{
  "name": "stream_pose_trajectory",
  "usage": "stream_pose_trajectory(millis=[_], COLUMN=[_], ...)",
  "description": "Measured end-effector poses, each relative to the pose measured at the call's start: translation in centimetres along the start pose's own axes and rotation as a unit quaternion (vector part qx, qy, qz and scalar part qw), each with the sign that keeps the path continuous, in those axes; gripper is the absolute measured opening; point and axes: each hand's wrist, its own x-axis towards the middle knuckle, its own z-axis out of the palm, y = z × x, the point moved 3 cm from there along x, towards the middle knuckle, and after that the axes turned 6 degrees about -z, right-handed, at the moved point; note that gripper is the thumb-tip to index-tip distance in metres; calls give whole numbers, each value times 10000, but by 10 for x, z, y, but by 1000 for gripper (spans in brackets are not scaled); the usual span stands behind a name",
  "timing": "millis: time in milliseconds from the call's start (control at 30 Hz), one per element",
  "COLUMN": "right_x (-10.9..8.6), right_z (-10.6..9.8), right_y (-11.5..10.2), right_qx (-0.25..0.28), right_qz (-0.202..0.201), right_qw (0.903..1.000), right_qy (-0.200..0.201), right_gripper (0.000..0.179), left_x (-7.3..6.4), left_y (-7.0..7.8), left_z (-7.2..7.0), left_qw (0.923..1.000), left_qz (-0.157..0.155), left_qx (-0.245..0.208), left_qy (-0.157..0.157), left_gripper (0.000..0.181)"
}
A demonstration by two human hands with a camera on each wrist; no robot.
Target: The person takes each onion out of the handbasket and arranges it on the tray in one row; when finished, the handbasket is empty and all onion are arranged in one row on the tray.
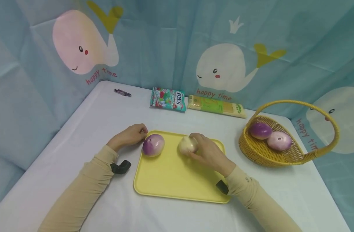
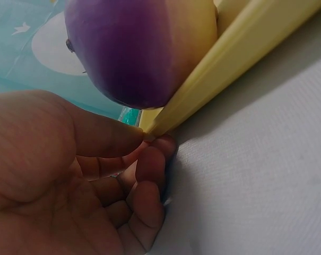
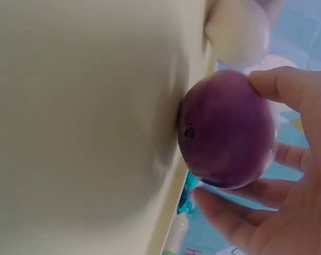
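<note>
On the yellow tray (image 1: pixel 165 180), my right hand (image 1: pixel 210 153) holds a turnip (image 1: pixel 186 145), thumb on one side and fingers on the other. In the head view this turnip shows its cream side; the right wrist view shows the purple side of the turnip (image 3: pixel 226 130), close against the tray. A second purple and white turnip (image 1: pixel 154 145) sits in the tray's far left corner. Beside it, my left hand (image 1: pixel 131 135) pinches the tray's rim between thumb and fingertips, as the left wrist view shows at the tray edge (image 2: pixel 202 85).
To the right stands a yellow wicker basket (image 1: pixel 252 154) with a tall handle, holding two purple and white turnips (image 1: pixel 279 140). Along the back lie a teal candy bag (image 1: pixel 168 99), a yellow-green noodle packet (image 1: pixel 215 105) and a small dark wrapped candy (image 1: pixel 122 92). A blue curtain (image 1: pixel 153 48) hangs behind.
</note>
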Motion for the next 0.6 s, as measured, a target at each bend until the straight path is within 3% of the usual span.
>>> stream_pose_trajectory(millis=[333, 500, 600], right_x=[-1, -3, -4], right_z=[2, 3, 1], right_y=[1, 1, 1], right_qx=[-29, -55, -13], right_qz=[-79, 98, 259], right_qw=[9999, 9996, 9996], right_qy=[-57, -262, -131], right_gripper=[63, 73, 70], left_x=[0, 0, 0], left_y=[1, 1, 1], left_z=[0, 0, 0], left_qw=[10000, 10000, 10000], left_qz=[-14, -23, 7], left_qx=[25, 19, 9], left_qy=[2, -7, -4], left_gripper=[27, 26, 27])
